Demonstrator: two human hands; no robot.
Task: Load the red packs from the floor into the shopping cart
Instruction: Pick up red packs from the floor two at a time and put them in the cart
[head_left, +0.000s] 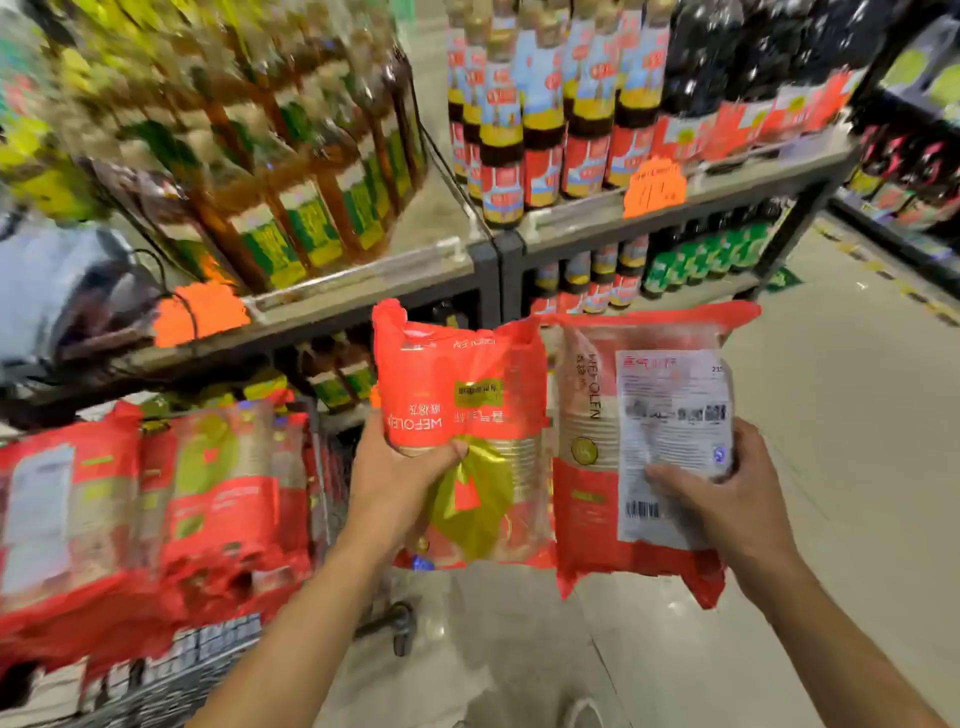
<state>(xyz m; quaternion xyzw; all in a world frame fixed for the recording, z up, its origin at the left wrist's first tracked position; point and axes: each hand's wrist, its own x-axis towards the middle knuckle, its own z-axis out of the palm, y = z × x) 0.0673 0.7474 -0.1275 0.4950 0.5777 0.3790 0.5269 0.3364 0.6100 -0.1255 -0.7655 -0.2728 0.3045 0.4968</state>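
Observation:
My left hand (400, 478) grips a red pack (467, 395) of paper cups, held upright in front of me. A second red pack (597, 509) with a white label faces me in my right hand (727, 499). Both packs are in the air, side by side and touching, to the right of the shopping cart (208, 654). Several more red packs (156, 509) lie piled in the cart at the lower left.
Shelves (363, 280) full of oil and sauce bottles stand right behind the packs. A cart wheel (400, 623) rests on the pale floor below my hands. The aisle floor (857, 415) runs off to the right. Orange price tags hang on the shelf edges.

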